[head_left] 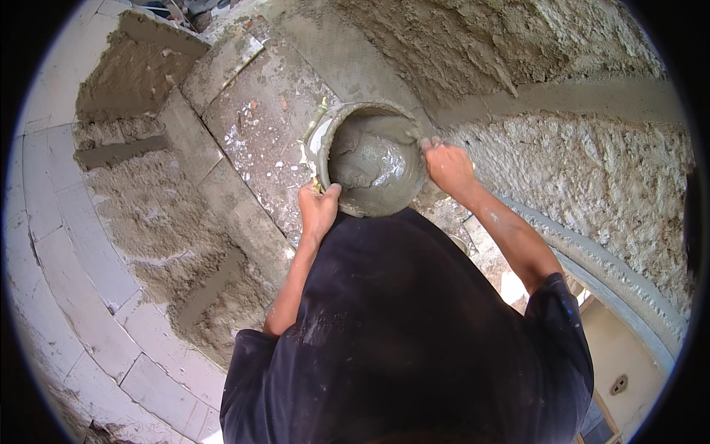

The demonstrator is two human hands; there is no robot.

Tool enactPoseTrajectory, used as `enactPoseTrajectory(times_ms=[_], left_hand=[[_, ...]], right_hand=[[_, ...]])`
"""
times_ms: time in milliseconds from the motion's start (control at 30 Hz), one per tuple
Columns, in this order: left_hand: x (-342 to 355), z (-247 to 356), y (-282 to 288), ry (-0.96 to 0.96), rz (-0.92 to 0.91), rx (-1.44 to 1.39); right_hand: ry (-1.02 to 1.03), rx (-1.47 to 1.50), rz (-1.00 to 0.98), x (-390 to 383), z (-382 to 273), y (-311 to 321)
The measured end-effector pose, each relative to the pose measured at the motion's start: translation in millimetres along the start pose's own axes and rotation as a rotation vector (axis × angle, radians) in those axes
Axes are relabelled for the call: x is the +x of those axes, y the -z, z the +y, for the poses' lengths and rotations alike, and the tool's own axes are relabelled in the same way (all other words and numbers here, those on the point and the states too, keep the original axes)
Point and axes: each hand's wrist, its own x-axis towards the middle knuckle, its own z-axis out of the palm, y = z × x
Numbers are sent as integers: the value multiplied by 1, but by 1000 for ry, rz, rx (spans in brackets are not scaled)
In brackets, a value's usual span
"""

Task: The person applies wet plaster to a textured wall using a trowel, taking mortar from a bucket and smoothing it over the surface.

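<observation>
A round bucket (319,152) coated with mortar is tipped toward me in front of my body. Wet grey mortar (370,159) lies inside it, shiny in the middle. My left hand (318,211) is closed on the bucket's near left rim, thumb over the edge. At the right rim, my right hand (448,167) is curled into a fist. What that fist grips is hidden; a mortar-covered piece shows beside its fingers, inside the bucket. A yellowish strip, perhaps the bucket's handle, runs along the outer left side.
To the left stands a wall of white blocks (70,244), partly covered with rough mortar (159,207). Another roughly plastered wall (547,163) is on the right, with a curved edge (614,263) below it. White and reddish crumbs litter the floor (255,126) beyond the bucket.
</observation>
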Motion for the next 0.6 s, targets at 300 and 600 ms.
enactPoseTrajectory(times_ms=[300,600], left_hand=[[19,3,0,-102,-85,32],[50,31,17,-20,71,75]], right_hand=[[140,381,-447,-3,-27,-40],[17,215,-391,36,-12,-34]])
